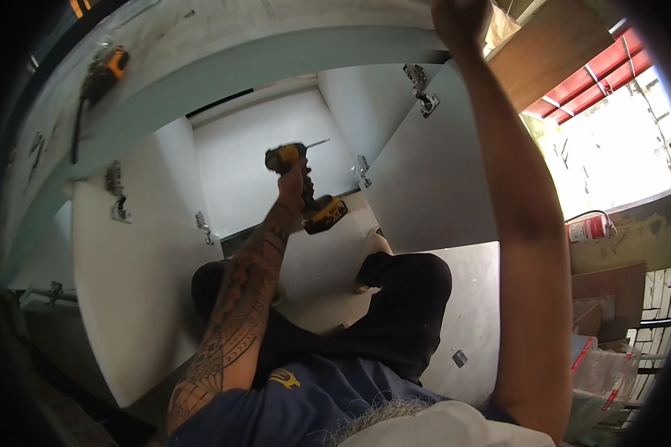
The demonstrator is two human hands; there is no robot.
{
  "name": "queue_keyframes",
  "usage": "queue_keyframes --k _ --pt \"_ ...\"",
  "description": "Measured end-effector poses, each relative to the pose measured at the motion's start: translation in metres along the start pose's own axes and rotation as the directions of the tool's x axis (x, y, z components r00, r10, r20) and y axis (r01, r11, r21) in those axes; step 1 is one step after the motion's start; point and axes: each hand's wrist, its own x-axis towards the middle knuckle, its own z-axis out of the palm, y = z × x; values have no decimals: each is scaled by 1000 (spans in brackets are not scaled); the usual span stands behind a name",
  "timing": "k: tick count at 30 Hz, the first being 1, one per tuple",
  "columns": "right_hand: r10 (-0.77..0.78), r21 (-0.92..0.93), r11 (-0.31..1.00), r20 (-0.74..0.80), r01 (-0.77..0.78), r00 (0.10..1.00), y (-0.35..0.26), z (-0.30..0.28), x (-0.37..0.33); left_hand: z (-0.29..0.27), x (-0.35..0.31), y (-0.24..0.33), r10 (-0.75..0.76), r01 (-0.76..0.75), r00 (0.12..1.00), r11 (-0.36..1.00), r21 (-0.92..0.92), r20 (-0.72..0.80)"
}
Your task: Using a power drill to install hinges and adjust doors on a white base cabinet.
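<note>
Pale fabric point(455, 428) at the lower edge lies nearest the camera. The drill point(285, 158) is located between the two open doors, in front of the cabinet point(354, 104) interior. My left hand point(291, 181) is clamped around it; the bit point(318, 142) points right and appears clear of every surface. Step in hand, as I judge it: positioning the drill, with no driving under way. The next move calls for a steady wrist and a bit squared to its point before contact. My right hand point(461, 22) is partly cut off at the upper edge; I cannot tell what it grips, if anything.

Materials: the drill is yellow and black, with a blocky battery point(325, 214); the bit is slim, straight metal. The left door point(138, 290) and right door point(432, 171) are flat, smooth and pale. Hinges point(427, 103) are bright, jointed metal. Beyond, the worktop point(276, 18) has a thick blue-grey edge and bears an orange-and-black tool point(104, 74) with a long shaft. Farther right: a red, cylindrical extinguisher point(589, 227).
</note>
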Motion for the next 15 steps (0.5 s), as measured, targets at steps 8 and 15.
queue_keyframes --k 8,15 --pt "666 700 235 390 -675 636 16 -37 -264 30 -138 105 222 -252 952 959 131 210" --pt "662 437 -424 747 -793 58 155 -37 -446 64 -168 106 209 -225 915 974 6 346"
